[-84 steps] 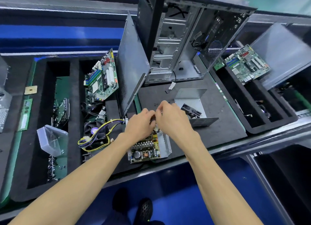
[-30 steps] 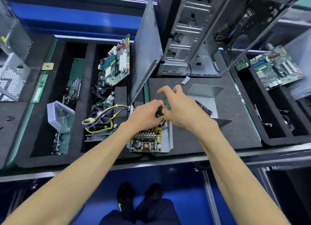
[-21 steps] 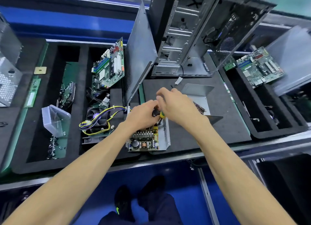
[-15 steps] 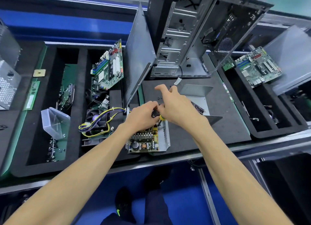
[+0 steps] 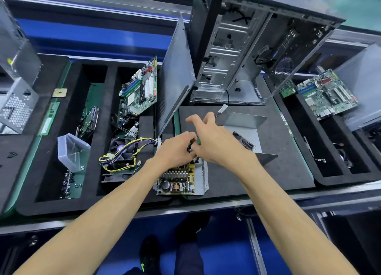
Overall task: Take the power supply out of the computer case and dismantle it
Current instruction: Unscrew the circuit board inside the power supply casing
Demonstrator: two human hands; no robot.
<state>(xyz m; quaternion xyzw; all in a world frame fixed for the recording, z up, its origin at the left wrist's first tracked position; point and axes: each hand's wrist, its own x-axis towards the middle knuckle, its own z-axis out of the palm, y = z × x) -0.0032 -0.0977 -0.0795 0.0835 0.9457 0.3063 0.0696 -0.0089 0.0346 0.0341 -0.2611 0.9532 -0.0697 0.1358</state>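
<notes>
While a clear plastic box [image 5: 72, 151] leans in the left foam tray [image 5: 28, 167], a motherboard [image 5: 140, 89] stands tilted in the next slot above a black fan [image 5: 121, 149] draped with yellow and black cables [image 5: 123, 151]. Those cables run right to the opened power supply [image 5: 181, 180], which lies on the dark bench [image 5: 278, 171] mat near its front edge, circuit board exposed. Above it the left hand [image 5: 175, 149] curls its fingers around a small dark part at the unit's far end. Just beside, touching it, the right hand [image 5: 218, 143] grips a green-handled tool [image 5: 199, 141], forefinger and thumb spread forward. Behind stands the emptied computer case [image 5: 247, 48], side open, with a bent metal cover [image 5: 247, 130] lying right of the hands.
</notes>
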